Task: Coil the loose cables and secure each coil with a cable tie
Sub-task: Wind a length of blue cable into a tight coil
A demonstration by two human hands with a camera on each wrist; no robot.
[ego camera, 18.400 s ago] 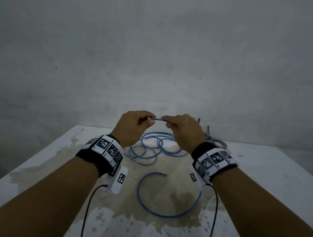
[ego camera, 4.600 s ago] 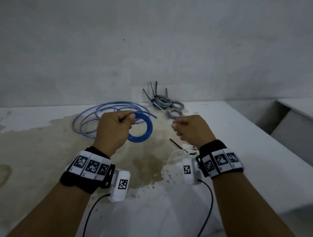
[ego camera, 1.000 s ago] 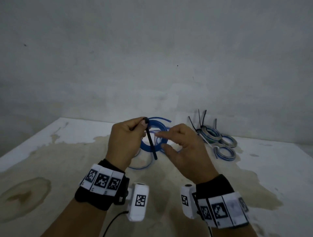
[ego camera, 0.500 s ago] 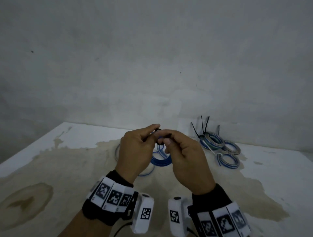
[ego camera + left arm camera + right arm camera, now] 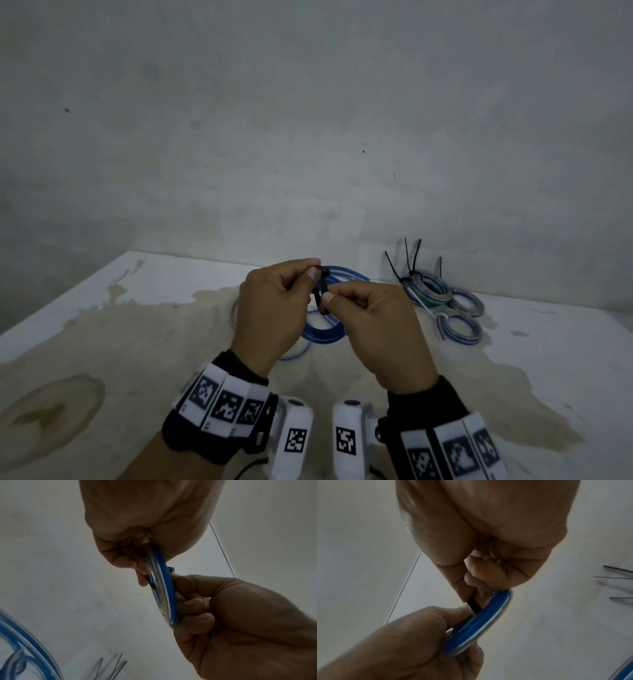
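Above the table both hands hold up a small blue cable coil [image 5: 322, 334]. My left hand [image 5: 308, 274] grips the coil's top edge and pinches the head of a black cable tie [image 5: 320, 291]. The tie bends round the coil's strands. My right hand [image 5: 330, 297] pinches the tie's lower part, fingers curled against the coil. In the left wrist view the coil [image 5: 164, 591] stands edge-on between the two hands, with the tie [image 5: 151, 584] crossing it. In the right wrist view the black tie [image 5: 474, 606] runs from my right fingers down to the coil [image 5: 476, 623].
Three tied coils [image 5: 426, 291] [image 5: 467, 303] [image 5: 460, 327] lie at the back right by the wall, with black tie tails sticking up. A loose blue cable [image 5: 294, 354] lies under my hands on the stained white table [image 5: 102, 325]. The table's edge runs along the left.
A second ago the tie hung straight from my left fingers, with my right hand reaching in. My hands have come together, the tie is bent round the coil, and my right hand pinches it.
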